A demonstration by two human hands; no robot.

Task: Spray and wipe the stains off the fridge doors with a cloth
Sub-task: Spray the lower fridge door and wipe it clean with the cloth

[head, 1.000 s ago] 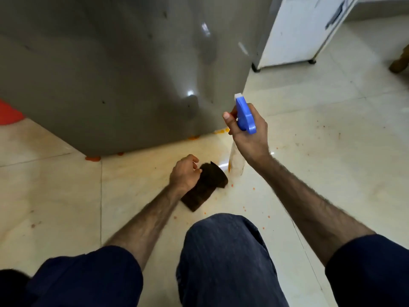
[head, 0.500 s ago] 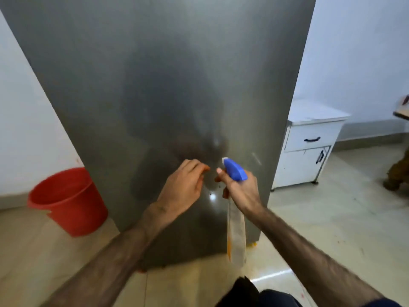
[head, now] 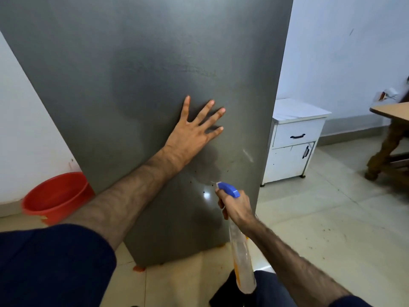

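The grey fridge door (head: 143,63) fills the middle of the head view, with a few small dark specks (head: 195,172) low on it. My left hand (head: 194,131) lies flat on the door, fingers spread. My right hand (head: 235,206) grips a clear spray bottle (head: 242,262) by its blue trigger head (head: 229,189), whose nozzle points at the door just below my left hand. A dark cloth (head: 223,291) lies by my knee at the bottom edge.
A red bucket (head: 55,196) stands on the floor left of the fridge. A white cabinet (head: 292,142) with black handles sits to its right, a wooden table (head: 391,116) farther right. Orange spots mark the tiled floor (head: 321,218) under the fridge.
The view rose from the floor to the door. My left hand let go of the cloth on the floor, came up and spread flat on the fridge. The bottle stayed in my right hand.
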